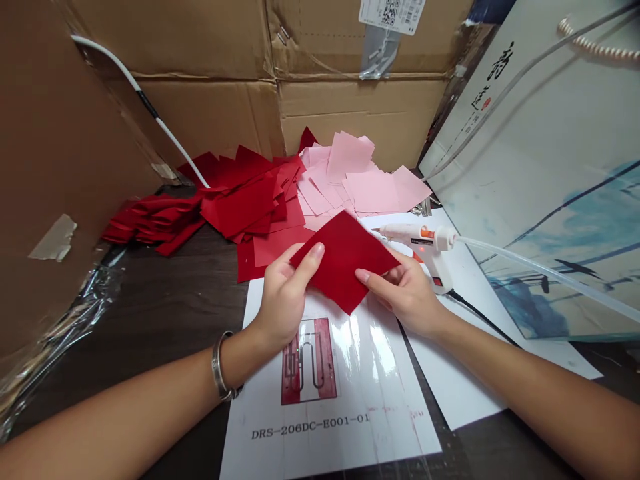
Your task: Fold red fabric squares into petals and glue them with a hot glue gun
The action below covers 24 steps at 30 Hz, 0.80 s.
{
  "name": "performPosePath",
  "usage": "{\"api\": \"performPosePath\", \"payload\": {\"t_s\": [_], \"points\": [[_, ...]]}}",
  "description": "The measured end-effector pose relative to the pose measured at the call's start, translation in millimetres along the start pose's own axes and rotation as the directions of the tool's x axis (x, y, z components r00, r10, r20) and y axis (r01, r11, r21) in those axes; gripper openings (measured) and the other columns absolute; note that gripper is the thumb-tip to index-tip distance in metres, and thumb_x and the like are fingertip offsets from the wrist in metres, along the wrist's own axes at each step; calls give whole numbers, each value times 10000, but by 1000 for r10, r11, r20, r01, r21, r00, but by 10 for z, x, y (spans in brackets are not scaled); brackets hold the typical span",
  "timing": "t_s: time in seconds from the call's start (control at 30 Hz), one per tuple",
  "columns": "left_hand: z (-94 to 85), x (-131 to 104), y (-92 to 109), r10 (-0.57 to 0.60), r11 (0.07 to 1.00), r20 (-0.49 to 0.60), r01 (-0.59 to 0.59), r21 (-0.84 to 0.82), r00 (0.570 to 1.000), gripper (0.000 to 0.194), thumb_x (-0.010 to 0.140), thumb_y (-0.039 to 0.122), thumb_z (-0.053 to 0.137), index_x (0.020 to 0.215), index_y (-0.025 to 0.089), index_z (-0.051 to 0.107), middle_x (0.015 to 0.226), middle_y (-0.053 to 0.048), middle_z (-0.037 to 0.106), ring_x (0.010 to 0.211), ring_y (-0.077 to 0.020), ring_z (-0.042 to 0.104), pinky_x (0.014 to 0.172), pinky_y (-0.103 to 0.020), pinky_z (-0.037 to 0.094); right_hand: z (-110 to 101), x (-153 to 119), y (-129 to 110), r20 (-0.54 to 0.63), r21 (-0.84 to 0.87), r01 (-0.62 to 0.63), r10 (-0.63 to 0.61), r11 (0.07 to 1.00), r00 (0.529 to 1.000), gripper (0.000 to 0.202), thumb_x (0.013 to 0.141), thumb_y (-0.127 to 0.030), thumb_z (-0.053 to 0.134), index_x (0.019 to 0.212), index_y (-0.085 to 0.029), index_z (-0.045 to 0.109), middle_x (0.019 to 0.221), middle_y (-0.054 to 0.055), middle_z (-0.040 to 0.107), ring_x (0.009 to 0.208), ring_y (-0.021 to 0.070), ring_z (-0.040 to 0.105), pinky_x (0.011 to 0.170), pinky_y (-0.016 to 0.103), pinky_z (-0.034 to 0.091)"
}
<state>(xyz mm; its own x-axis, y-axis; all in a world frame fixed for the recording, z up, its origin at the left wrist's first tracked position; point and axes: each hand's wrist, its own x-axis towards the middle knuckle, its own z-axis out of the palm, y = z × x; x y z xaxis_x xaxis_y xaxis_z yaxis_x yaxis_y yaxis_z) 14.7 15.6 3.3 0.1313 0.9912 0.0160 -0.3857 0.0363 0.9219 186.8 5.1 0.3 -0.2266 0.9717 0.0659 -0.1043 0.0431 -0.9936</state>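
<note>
A square of dark red fabric [345, 257] is held up, corner down, between my two hands. My left hand [287, 287] pinches its left corner with the thumb on top. On the opposite side, my right hand [407, 293] grips the right corner, thumb also on top. Beneath them lies a glossy white sheet [380, 407] printed with a red and white picture [310, 363] and a code. Just beyond my right hand stands a white glue gun [417, 237] with an orange trigger and a clear glue stick in its back.
Red pieces [245, 203] and pink pieces [350, 177] are heaped at the back. Folded red pieces [155, 220] lie at the left. Cardboard [350, 113] walls the back and left; a painted white panel [550, 200] stands right. A black cord [483, 317] trails from the glue gun.
</note>
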Motion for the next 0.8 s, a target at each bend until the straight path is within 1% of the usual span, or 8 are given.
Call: {"api": "performPosePath", "payload": {"t_s": [0.13,0.27,0.33,0.4,0.47,0.6,0.7,0.8], "points": [[5,21,7,-42,996,2,42,82,999,219,808,330,712,815,167,566,685,22,598,538,-108,612,506,-234,525,10,11,0,-115,-12,9,-10,1000,993,184,842,-358,687,977,-248,631,489,-84,370,406,91,355,404,249,383],[-8,29,-5,35,995,-91,-27,92,995,290,764,278,755,824,199,483,641,78,511,464,-56,501,463,-194,486,42,3,8,-328,-93,80,-107,992,939,155,835,-321,687,947,-249,608,613,-52,552,364,72,394,334,251,353],[-21,3,-6,15,995,-19,-13,98,1000,280,799,352,724,820,200,489,642,65,521,475,-65,504,475,-207,494,56,-19,30,-382,-220,168,-243,961,892,79,859,-249,645,936,-257,632,766,-19,652,431,85,504,373,260,419],[-31,-40,-1,-10,994,142,-5,106,990,308,841,481,647,890,188,566,749,-1,612,617,-122,606,571,-254,543,61,-50,54,-305,-399,279,-414,873,858,187,857,-146,596,958,-280,678,969,11,697,693,149,653,527,300,531],[-32,-81,7,9,994,228,-34,108,974,396,854,534,605,1034,181,621,966,-71,672,859,-192,659,744,-306,563,59,-83,66,-143,-546,376,-526,748,838,328,831,-63,543,994,-297,706,1176,28,658,1000,216,648,693,366,574],[-19,-84,6,0,990,132,-19,138,991,319,874,359,644,1144,189,637,1106,-81,690,1024,-226,650,911,-343,516,61,-156,40,61,-635,484,-585,603,809,426,795,-77,506,1131,-276,675,1413,58,483,1234,298,519,890,496,533],[-37,-33,-1,-58,995,156,45,87,986,288,883,292,632,1152,188,647,1059,-75,714,930,-212,683,826,-327,545,70,-221,13,-59,-521,368,-463,770,885,517,841,-241,516,1357,-277,505,1423,92,455,1135,312,572,830,493,551],[-95,24,23,-45,987,198,13,160,979,254,878,272,639,1112,180,680,1015,-65,728,866,-185,690,778,-286,545,84,-265,-7,-204,-196,149,-189,969,961,483,922,-383,459,1395,-291,426,1134,92,624,640,167,609,502,336,528]]}}
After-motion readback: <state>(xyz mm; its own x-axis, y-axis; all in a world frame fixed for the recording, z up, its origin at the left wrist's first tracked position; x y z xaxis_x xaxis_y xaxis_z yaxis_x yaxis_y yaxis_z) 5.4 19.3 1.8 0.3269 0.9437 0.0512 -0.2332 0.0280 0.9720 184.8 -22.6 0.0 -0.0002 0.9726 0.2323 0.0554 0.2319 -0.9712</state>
